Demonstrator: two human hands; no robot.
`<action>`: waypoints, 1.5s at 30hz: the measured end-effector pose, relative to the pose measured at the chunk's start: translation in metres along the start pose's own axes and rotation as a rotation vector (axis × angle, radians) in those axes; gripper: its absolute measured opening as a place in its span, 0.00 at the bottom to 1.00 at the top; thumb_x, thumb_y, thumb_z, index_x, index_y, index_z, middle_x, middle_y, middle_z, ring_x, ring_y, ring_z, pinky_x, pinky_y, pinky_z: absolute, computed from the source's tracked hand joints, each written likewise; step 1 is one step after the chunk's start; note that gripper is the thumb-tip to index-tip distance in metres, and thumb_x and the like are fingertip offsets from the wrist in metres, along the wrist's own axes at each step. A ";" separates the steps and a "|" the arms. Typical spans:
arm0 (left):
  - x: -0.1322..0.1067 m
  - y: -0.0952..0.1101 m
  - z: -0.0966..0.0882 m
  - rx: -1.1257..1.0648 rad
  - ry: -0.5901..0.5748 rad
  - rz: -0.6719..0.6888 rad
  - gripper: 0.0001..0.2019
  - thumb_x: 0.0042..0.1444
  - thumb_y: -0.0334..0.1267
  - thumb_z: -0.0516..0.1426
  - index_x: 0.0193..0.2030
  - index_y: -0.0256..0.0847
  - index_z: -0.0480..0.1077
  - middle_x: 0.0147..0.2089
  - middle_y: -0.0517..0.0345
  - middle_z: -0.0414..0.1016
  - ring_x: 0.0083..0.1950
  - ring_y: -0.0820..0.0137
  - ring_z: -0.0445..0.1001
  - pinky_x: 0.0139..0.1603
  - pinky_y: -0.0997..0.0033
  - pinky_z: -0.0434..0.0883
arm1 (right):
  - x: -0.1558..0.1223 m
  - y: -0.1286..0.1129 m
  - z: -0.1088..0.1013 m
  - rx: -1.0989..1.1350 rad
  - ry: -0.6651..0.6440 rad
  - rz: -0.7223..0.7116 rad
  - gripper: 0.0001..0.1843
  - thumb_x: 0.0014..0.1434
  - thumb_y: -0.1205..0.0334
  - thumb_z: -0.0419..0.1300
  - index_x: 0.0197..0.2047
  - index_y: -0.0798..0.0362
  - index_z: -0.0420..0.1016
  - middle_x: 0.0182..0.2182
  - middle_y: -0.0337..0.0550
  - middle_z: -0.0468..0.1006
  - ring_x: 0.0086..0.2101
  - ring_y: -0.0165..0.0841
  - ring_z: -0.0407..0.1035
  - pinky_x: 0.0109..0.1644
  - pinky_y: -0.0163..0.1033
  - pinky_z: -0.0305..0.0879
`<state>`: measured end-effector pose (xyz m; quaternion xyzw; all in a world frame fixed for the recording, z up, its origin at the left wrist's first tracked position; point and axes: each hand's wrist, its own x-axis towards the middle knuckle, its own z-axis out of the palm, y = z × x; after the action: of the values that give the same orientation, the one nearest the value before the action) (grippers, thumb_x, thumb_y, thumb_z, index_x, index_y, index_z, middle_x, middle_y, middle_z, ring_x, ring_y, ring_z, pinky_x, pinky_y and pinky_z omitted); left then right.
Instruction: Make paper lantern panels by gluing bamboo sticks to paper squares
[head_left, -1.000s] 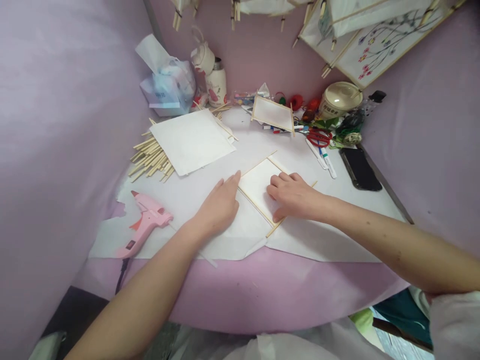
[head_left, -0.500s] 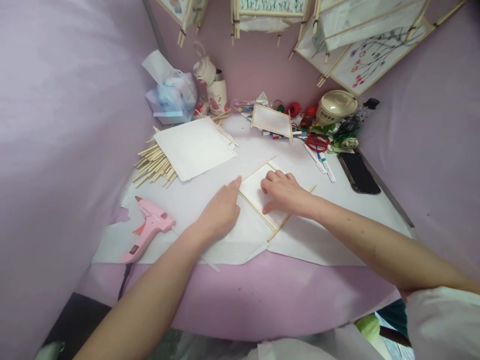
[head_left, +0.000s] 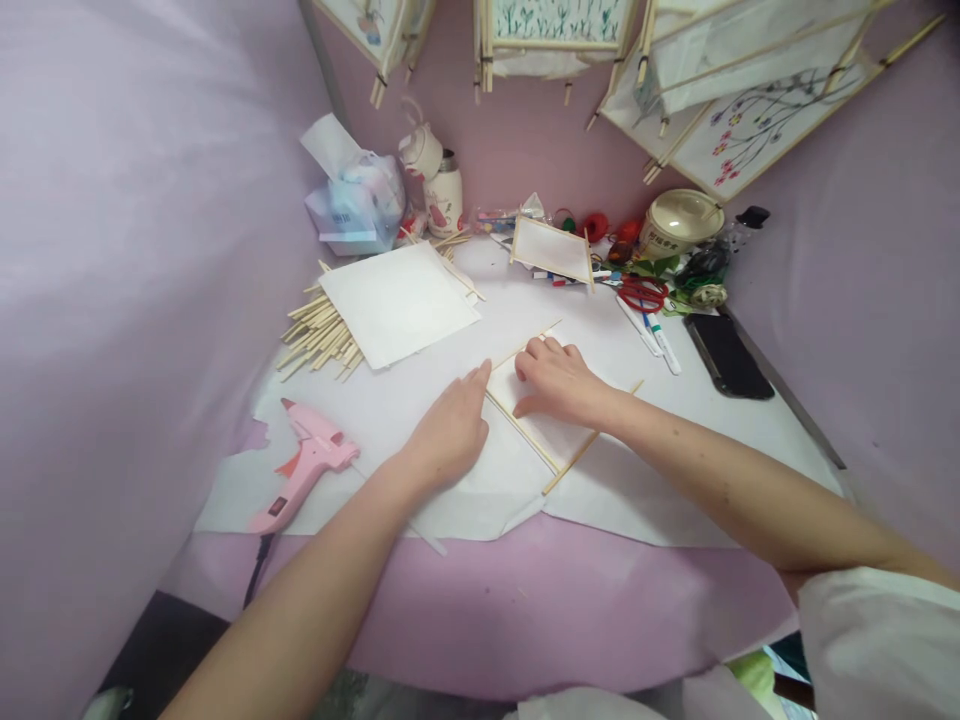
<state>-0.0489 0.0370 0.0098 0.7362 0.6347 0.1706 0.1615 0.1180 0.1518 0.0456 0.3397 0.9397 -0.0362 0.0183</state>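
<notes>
A small square of white paper framed by thin wooden sticks (head_left: 559,448) lies on the white sheet covering the table. My right hand (head_left: 559,382) lies flat on the paper, fingers stretched toward its upper left corner. My left hand (head_left: 450,432) rests palm down just left of the frame, its fingertips touching the left stick. Neither hand holds anything.
A pink glue gun (head_left: 304,470) lies at the left. A stack of white paper (head_left: 397,300) covers a pile of wooden sticks (head_left: 315,338). At the back are a second framed panel (head_left: 551,250), red scissors (head_left: 641,293), pens, a pot and a black phone (head_left: 729,355). Painted panels hang above.
My right hand has slid left and up across the framed paper toward its far corner. My left hand stays beside the frame. The camera view has tipped up slightly.
</notes>
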 end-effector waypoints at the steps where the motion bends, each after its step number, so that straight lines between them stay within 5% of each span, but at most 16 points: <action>1: 0.000 0.000 0.000 0.001 -0.005 -0.003 0.36 0.55 0.25 0.44 0.73 0.31 0.41 0.74 0.40 0.50 0.74 0.60 0.51 0.73 0.52 0.51 | 0.002 0.000 0.000 0.003 -0.004 0.002 0.21 0.51 0.47 0.68 0.40 0.52 0.69 0.44 0.49 0.71 0.47 0.46 0.63 0.44 0.45 0.55; 9: 0.000 0.000 -0.001 -0.015 -0.016 -0.016 0.37 0.55 0.24 0.45 0.73 0.30 0.40 0.75 0.40 0.49 0.74 0.60 0.51 0.73 0.52 0.52 | 0.012 -0.011 -0.003 0.016 0.010 0.078 0.18 0.55 0.49 0.65 0.41 0.53 0.70 0.46 0.52 0.71 0.48 0.47 0.63 0.46 0.47 0.56; 14: -0.001 0.000 0.000 -0.011 -0.004 -0.008 0.37 0.55 0.24 0.45 0.73 0.30 0.41 0.74 0.39 0.51 0.74 0.59 0.50 0.73 0.50 0.52 | 0.035 0.022 -0.007 0.090 0.138 0.009 0.11 0.61 0.57 0.60 0.45 0.51 0.71 0.47 0.49 0.73 0.50 0.44 0.64 0.48 0.46 0.57; 18: -0.001 0.000 0.002 -0.015 0.019 -0.005 0.36 0.55 0.23 0.45 0.72 0.30 0.43 0.73 0.37 0.51 0.75 0.58 0.48 0.72 0.50 0.53 | 0.057 0.051 -0.004 0.066 -0.022 -0.153 0.12 0.60 0.62 0.59 0.48 0.49 0.73 0.50 0.47 0.74 0.52 0.43 0.64 0.51 0.47 0.56; 21: -0.002 0.001 0.001 0.004 0.123 0.036 0.36 0.56 0.22 0.45 0.72 0.34 0.44 0.74 0.40 0.49 0.76 0.55 0.40 0.72 0.45 0.52 | 0.061 0.063 -0.002 0.047 -0.071 -0.120 0.07 0.60 0.62 0.57 0.40 0.50 0.75 0.43 0.45 0.77 0.48 0.40 0.67 0.52 0.46 0.57; 28: -0.005 0.002 -0.007 0.037 0.450 0.053 0.29 0.60 0.25 0.47 0.69 0.38 0.49 0.72 0.39 0.53 0.76 0.56 0.40 0.71 0.43 0.51 | 0.016 0.125 -0.023 0.096 -0.004 0.171 0.06 0.58 0.60 0.57 0.34 0.53 0.72 0.32 0.45 0.77 0.32 0.36 0.68 0.36 0.41 0.62; 32: -0.005 0.000 -0.003 0.035 0.445 0.069 0.28 0.61 0.27 0.48 0.69 0.38 0.51 0.71 0.41 0.54 0.76 0.56 0.42 0.71 0.45 0.52 | -0.030 0.150 -0.043 0.583 0.065 0.376 0.10 0.57 0.53 0.60 0.34 0.51 0.72 0.30 0.42 0.76 0.30 0.33 0.68 0.34 0.39 0.63; 36: -0.004 0.000 0.001 0.027 0.427 0.077 0.27 0.62 0.28 0.48 0.69 0.38 0.51 0.71 0.41 0.55 0.75 0.55 0.44 0.71 0.44 0.52 | -0.070 0.136 -0.080 0.904 0.276 0.563 0.15 0.54 0.49 0.63 0.40 0.49 0.71 0.30 0.43 0.75 0.26 0.33 0.68 0.28 0.41 0.65; 40: -0.003 0.001 0.003 0.021 0.408 0.080 0.28 0.61 0.28 0.48 0.68 0.38 0.51 0.70 0.41 0.56 0.75 0.55 0.46 0.71 0.43 0.53 | -0.083 0.085 -0.113 0.699 0.420 0.445 0.19 0.55 0.49 0.64 0.46 0.51 0.73 0.37 0.49 0.78 0.30 0.35 0.71 0.30 0.41 0.66; 45: -0.003 0.001 0.003 0.015 0.391 0.057 0.29 0.60 0.28 0.48 0.68 0.37 0.51 0.69 0.41 0.58 0.74 0.54 0.48 0.71 0.44 0.54 | -0.069 0.018 -0.107 0.638 0.269 0.193 0.25 0.56 0.46 0.62 0.54 0.49 0.70 0.41 0.45 0.78 0.33 0.37 0.73 0.34 0.43 0.72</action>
<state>-0.0475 0.0338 0.0074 0.7078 0.6341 0.3102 0.0246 0.1816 0.1300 0.1557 0.4173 0.8387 -0.2805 -0.2091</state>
